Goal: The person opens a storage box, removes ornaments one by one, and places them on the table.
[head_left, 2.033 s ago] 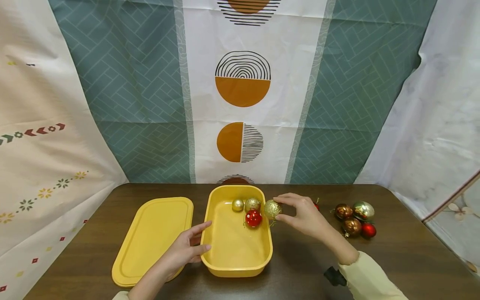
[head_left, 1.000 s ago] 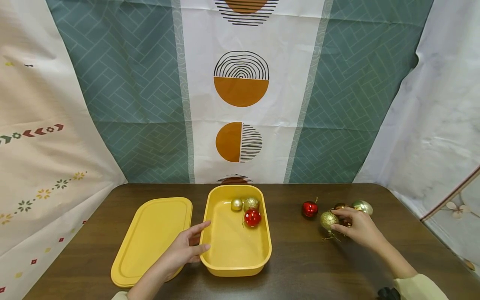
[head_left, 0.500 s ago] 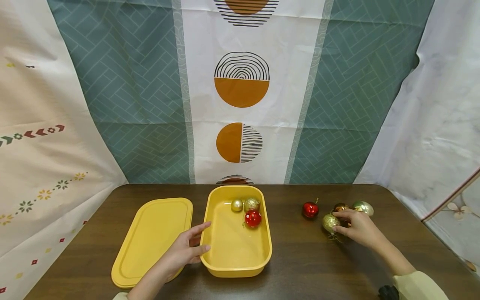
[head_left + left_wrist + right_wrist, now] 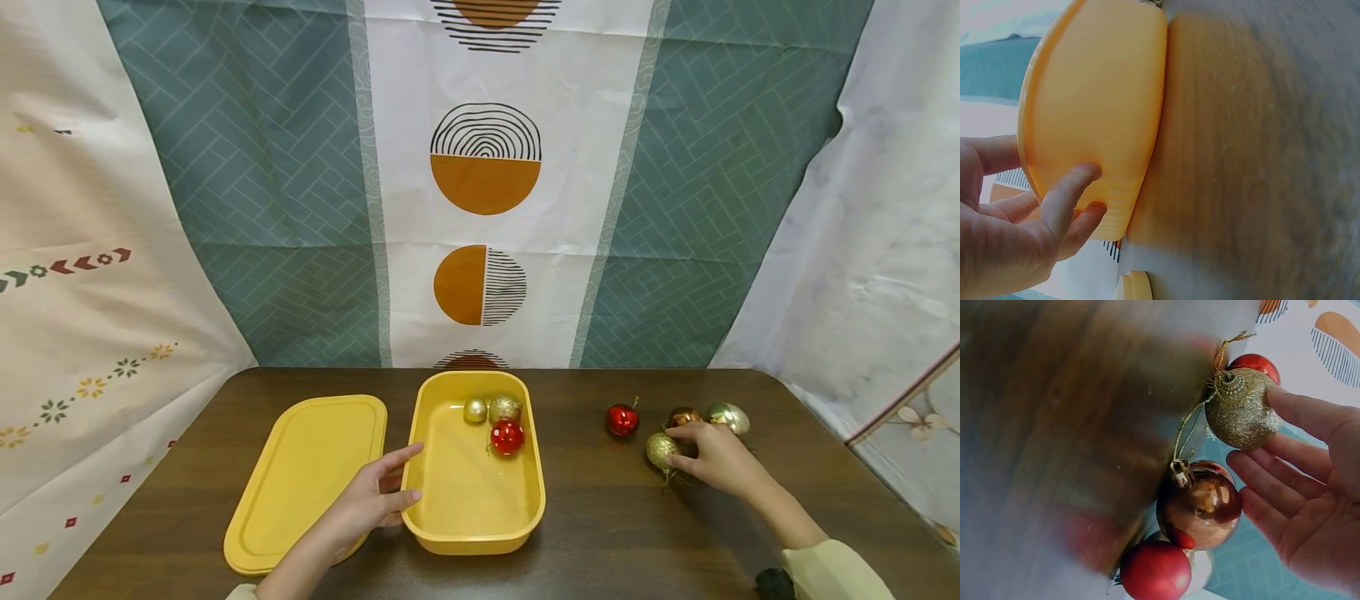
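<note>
My left hand (image 4: pixel 367 496) holds the left wall of a yellow plastic box (image 4: pixel 472 517). In the left wrist view its fingers (image 4: pixel 1072 194) press the outer wall, with a digit reaching over the rim. Between thumb and fingers, my right hand (image 4: pixel 716 457) pinches a gold glitter bauble (image 4: pixel 1244 412) with a gold string loop, low over the table. Beside it, a shiny copper bauble (image 4: pixel 1200 503) lies near the other fingertips. Inside the box are a small gold bauble (image 4: pixel 475 410), a gold glitter bauble (image 4: pixel 506 407) and a red dotted bauble (image 4: pixel 507 437).
A yellow lid (image 4: pixel 307 475) lies flat left of the box. On the right stand a red bauble (image 4: pixel 622 420), a copper bauble (image 4: pixel 684 417) and a pale gold bauble (image 4: pixel 727 419). Another red bauble (image 4: pixel 1155 570) shows in the right wrist view. Patterned cloths hang behind the table.
My right hand has carried the gold glitter bauble from the box's right rim over to the group on the right, then lowered slightly. The left hand stays at the box.
</note>
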### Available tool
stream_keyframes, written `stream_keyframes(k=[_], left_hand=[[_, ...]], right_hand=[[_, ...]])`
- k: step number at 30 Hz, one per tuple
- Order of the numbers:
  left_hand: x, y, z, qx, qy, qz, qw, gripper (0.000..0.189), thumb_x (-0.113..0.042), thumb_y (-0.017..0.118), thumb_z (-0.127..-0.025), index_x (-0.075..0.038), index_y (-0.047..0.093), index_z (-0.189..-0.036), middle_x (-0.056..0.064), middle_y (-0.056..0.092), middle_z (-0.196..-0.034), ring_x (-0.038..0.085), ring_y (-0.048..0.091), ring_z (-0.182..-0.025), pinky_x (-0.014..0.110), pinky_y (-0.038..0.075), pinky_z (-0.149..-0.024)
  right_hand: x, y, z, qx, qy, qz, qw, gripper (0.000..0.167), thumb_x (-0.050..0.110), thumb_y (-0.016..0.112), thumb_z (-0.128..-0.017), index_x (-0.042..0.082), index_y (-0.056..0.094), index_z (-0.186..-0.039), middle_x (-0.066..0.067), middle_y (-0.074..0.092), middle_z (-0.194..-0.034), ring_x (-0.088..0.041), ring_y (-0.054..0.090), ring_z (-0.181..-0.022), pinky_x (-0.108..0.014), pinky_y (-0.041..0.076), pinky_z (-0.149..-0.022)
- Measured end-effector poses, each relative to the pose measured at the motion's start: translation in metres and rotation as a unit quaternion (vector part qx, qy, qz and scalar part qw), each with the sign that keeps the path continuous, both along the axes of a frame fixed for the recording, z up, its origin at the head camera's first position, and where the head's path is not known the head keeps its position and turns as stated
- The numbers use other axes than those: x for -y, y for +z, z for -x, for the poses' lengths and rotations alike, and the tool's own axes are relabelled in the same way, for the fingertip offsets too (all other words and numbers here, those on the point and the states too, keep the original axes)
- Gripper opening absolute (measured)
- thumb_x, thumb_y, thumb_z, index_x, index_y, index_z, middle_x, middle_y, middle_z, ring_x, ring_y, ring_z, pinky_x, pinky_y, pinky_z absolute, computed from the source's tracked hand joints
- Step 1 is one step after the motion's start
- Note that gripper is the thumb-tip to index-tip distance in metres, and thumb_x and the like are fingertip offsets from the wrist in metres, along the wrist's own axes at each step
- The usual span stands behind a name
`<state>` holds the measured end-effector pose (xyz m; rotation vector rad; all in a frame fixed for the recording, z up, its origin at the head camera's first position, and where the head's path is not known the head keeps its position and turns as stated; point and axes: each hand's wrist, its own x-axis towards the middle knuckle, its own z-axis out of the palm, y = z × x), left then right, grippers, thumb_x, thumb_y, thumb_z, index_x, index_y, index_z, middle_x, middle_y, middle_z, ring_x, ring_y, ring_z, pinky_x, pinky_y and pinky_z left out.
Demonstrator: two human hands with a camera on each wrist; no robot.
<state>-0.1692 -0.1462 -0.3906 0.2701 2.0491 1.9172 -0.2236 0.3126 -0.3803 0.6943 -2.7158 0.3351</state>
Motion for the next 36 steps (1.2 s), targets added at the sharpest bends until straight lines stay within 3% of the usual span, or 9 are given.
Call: stream_keyframes(k=[7,15,23,29,36], left_hand=[[0.0,0.0,0.0,0.001,0.001,-0.002,1.0,0.063,-0.002,0.057,-0.088,0.002,0.024,-0.141,0.033,0.037,-0.132,0.03,0.056,-0.103,0.042,0.053,-0.073],[-0.001,0.001,-0.001,0.005,0.005,0.002,1.0,0.063,-0.003,0.057,-0.087,0.002,0.025,-0.141,0.034,0.036,-0.132,0.031,0.056,-0.103,0.043,0.053,-0.074],[0.0,0.0,0.0,0.008,0.007,0.003,0.9999,0.063,-0.002,0.058,-0.087,0.002,0.025,-0.141,0.034,0.037,-0.132,0.031,0.056,-0.103,0.043,0.053,-0.073],[-0.001,0.001,0.0,0.006,0.007,0.003,1.0,0.063,-0.002,0.057,-0.087,0.002,0.025,-0.141,0.033,0.037,-0.132,0.031,0.056,-0.103,0.043,0.053,-0.073],[-0.001,0.002,-0.001,0.009,0.011,0.008,0.9999,0.063,-0.002,0.057,-0.087,0.002,0.026,-0.141,0.033,0.037,-0.131,0.03,0.056,-0.102,0.042,0.053,-0.073]], right_hand=[[0.001,0.002,-0.002,0.008,-0.008,0.019,0.9998,0.039,0.017,0.078,-0.068,-0.006,0.067,-0.097,-0.015,0.068,-0.089,-0.028,0.064,-0.08,-0.04,0.051,-0.067],[0.01,0.015,-0.007,0.009,-0.006,0.076,0.9971,0.04,0.015,0.076,-0.072,-0.008,0.064,-0.103,-0.018,0.065,-0.099,-0.026,0.063,-0.08,-0.034,0.051,-0.063],[0.039,0.03,-0.006,0.009,0.015,0.11,0.9938,0.041,0.015,0.075,-0.073,-0.005,0.064,-0.107,-0.016,0.065,-0.104,-0.028,0.062,-0.087,-0.041,0.051,-0.07],[0.065,0.033,0.0,0.019,0.034,0.119,0.9921,0.042,0.017,0.076,-0.073,-0.003,0.065,-0.109,-0.014,0.065,-0.104,-0.03,0.061,-0.095,-0.045,0.049,-0.078],[0.096,0.035,0.008,0.038,0.07,0.131,0.9882,0.043,0.017,0.076,-0.074,-0.004,0.064,-0.11,-0.014,0.065,-0.103,-0.027,0.063,-0.091,-0.042,0.051,-0.074]])
